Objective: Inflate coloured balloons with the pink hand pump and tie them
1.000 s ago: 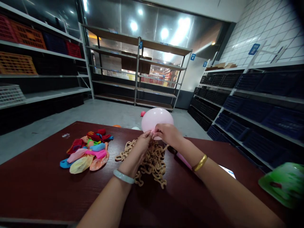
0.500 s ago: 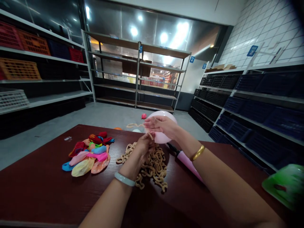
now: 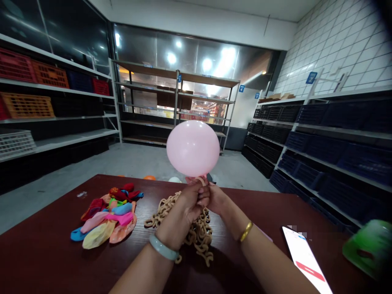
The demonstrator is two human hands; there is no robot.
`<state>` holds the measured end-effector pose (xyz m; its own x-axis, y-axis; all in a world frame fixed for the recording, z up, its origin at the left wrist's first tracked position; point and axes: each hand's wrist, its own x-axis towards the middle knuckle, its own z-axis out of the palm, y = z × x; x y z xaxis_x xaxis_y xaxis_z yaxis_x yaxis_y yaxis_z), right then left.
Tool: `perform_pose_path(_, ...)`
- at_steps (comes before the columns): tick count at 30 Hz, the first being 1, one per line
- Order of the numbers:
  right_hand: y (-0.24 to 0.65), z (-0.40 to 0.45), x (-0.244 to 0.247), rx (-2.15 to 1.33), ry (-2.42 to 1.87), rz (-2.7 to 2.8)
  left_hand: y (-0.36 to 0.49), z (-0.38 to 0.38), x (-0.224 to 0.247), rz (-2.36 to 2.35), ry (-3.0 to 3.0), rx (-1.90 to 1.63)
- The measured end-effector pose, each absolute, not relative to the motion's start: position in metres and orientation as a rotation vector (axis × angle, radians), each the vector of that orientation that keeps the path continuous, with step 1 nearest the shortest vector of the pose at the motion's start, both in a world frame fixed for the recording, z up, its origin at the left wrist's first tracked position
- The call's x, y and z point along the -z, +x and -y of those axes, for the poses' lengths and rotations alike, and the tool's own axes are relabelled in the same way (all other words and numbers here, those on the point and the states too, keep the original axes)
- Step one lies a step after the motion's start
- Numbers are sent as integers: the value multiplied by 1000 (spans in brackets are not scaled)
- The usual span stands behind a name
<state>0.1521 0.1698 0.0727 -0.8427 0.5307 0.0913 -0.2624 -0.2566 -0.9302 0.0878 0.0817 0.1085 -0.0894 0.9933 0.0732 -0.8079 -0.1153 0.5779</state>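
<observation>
An inflated pink balloon stands upright over the table's far edge, its neck down at my fingers. My left hand is closed just below it, with a loop of tan cord showing at its fingertips. My right hand meets it from the right, closed at the balloon's neck; its fingers are partly hidden behind the left hand. Beneath both hands lies a heap of curly tan cords. Several flat, limp balloons in mixed colours are piled to the left.
A lit phone lies at the right of the dark brown table. Beyond it is a blurred green object. Round orange and white things show past the far edge. Shelves with crates line the room.
The balloon has risen and turned upright, shifting left, in front of my hands. My right hand has come down from the balloon's side to its neck, beside my left. The phone now shows.
</observation>
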Motion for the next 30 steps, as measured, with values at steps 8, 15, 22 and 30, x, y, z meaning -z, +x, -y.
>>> perform_pose_path(8,177,-173,-79,-2142,-260,1480,95,-75,-125,-459,334,-1435)
perform_pose_path(15,208,-181,-76,-1497,-566,1730,86,-92,-96,-900,594,-1491)
perform_pose_path(22,210,-171,-61,-617,-479,1977,101,-108,-63,-1206,827,-1936)
perform_pose_path(30,222,-143,-56,-475,-171,1986,108,-98,-47,-1324,1026,-1942)
